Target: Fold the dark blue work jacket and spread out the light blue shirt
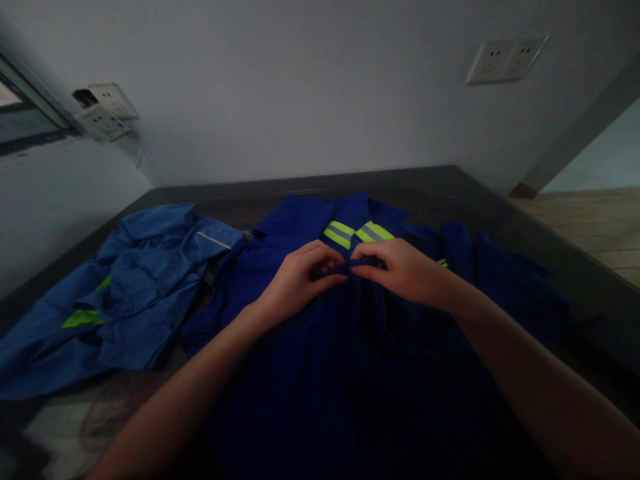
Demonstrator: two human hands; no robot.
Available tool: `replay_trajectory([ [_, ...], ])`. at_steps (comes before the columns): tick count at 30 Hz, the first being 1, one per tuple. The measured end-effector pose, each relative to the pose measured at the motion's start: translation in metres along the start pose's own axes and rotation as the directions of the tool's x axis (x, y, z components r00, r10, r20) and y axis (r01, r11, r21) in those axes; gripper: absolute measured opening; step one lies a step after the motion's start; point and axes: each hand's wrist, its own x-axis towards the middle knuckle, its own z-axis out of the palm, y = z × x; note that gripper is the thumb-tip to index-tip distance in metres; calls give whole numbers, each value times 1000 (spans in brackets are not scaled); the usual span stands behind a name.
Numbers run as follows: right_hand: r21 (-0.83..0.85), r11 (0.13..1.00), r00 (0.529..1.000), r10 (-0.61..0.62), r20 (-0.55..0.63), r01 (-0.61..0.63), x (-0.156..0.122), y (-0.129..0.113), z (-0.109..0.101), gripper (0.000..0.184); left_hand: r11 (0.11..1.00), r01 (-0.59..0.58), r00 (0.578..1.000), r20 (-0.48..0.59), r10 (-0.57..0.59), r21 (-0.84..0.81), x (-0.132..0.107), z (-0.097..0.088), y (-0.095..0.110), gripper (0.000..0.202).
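A dark blue work jacket (295, 233) with yellow-green and grey reflective strips (375, 232) lies spread over the table, its near part in deep shadow. My left hand (305, 270) pinches the cloth at the middle of the front between thumb and fingers. Close beside it, my right hand (400, 267) grips the same edge, thumb below and fingers above. The fingertips of both hands nearly meet there. Whether a button or other fastener sits between them is too small and dark to tell.
A lighter blue garment (150, 287) with yellow-green patches lies crumpled on the left of the dark table (425, 179). Wall sockets (507, 60) are at the upper right, and more sockets (107, 110) at the upper left. Wooden flooring (600, 223) shows beyond the right edge.
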Motion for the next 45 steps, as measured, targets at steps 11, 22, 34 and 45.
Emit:
replay_trajectory([
  [11,-51,998,998,-39,42,41,-2,-2,5,10,1000,21,1000,-10,-21,18,-3,6,3,15],
  [22,-75,996,999,-40,37,43,-1,1,7,13,1000,24,999,30,-24,-2,-2,7,4,13],
  [34,-128,992,1000,-11,27,15,0,0,13,19,996,39,999,-6,-38,81,-4,11,4,8],
  [45,-106,994,1000,-10,-18,9,1,5,12,18,961,-133,985,-70,154,243,-7,16,-4,7],
])
